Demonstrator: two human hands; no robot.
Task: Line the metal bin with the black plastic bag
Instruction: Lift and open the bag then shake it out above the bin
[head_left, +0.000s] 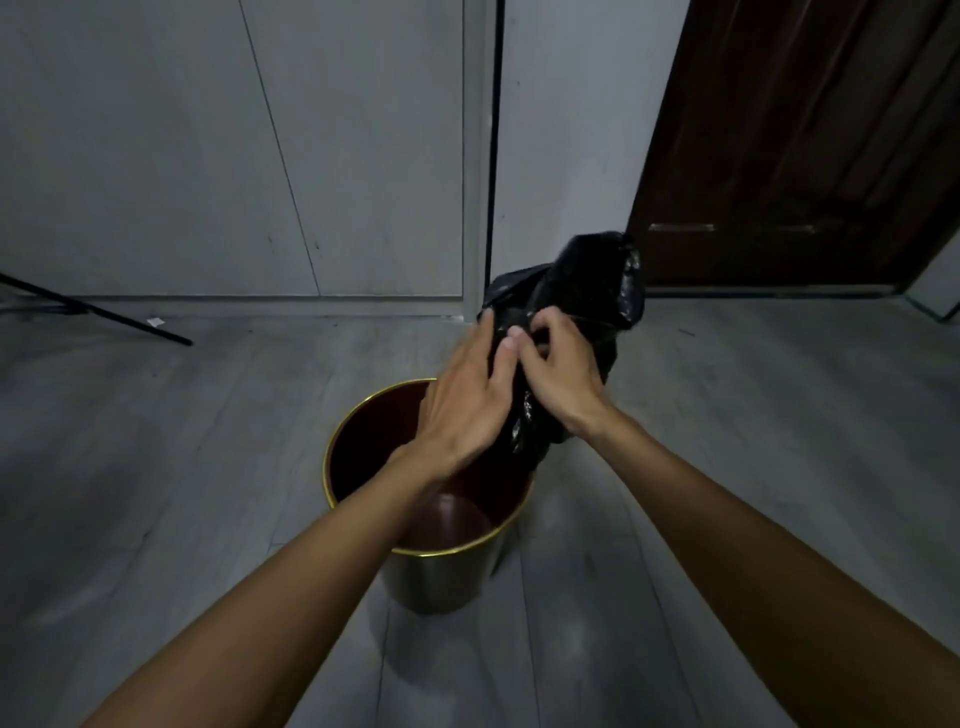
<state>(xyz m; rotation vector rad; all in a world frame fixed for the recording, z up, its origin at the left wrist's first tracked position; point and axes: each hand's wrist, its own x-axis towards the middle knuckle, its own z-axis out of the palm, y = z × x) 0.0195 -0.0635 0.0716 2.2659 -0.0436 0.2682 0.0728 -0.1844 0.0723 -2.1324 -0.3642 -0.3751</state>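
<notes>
A round metal bin (439, 577) with a gold rim and dark red inside stands upright on the floor below my hands. A crumpled black plastic bag (587, 291) is held bunched in the air above the bin's far right edge. My left hand (462, 410) grips the bag from the left, thumb against the plastic. My right hand (558, 376) pinches it from the right, fingers curled into the folds. The bag's lower end hangs between my hands just over the bin's rim. My left forearm crosses the bin's opening and hides part of its inside.
Grey wood-look floor (182, 467) surrounds the bin. Grey wall panels (208, 156) stand behind, and a dark brown door (805, 145) is at the back right. A black tripod leg (104, 314) slants across the floor at far left.
</notes>
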